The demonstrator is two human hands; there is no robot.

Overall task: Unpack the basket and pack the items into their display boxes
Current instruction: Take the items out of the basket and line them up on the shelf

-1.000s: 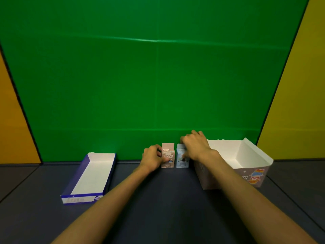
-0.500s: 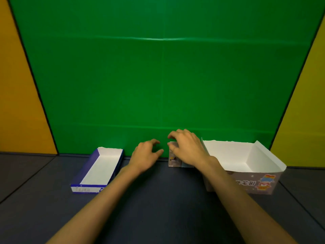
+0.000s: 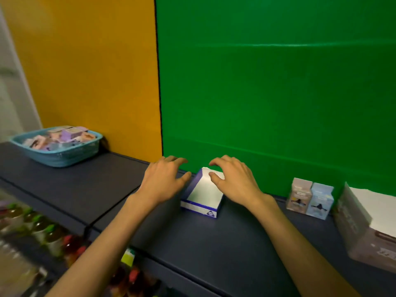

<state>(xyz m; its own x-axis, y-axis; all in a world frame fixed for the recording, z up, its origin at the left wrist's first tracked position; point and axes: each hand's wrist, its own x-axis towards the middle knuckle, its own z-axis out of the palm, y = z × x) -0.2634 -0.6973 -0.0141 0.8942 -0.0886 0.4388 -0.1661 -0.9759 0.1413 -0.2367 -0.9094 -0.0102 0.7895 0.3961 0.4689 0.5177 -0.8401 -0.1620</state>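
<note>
The basket [image 3: 56,146] sits at the far left of the counter [image 3: 214,243], well apart from the blue tray [image 3: 201,194], and is heaped with small cartons [image 3: 70,133]. Two more cartons, a pink carton [image 3: 299,195] and a blue carton [image 3: 320,200], stand upright and touching each other to the right of the tray. Just right of those, the white box [image 3: 364,215] is cut off by the frame edge.

Judging by their look, the cartons are light and stiff, with smooth printed faces that could slip. A pinch across two opposite flat sides, near the middle, should hold one best. The tray looks like thin card, likely to flex or slide if pushed, so it is better steadied by its side walls.

The left hand [image 3: 162,181] hovers just left of the tray, fingers spread and relaxed, holding nothing; whether its thumb touches the tray's wall cannot be told. The right hand [image 3: 233,179] is over the tray's far end, fingers loosely spread and also empty, its thumb above the white floor. Contact there cannot be told either.
</note>
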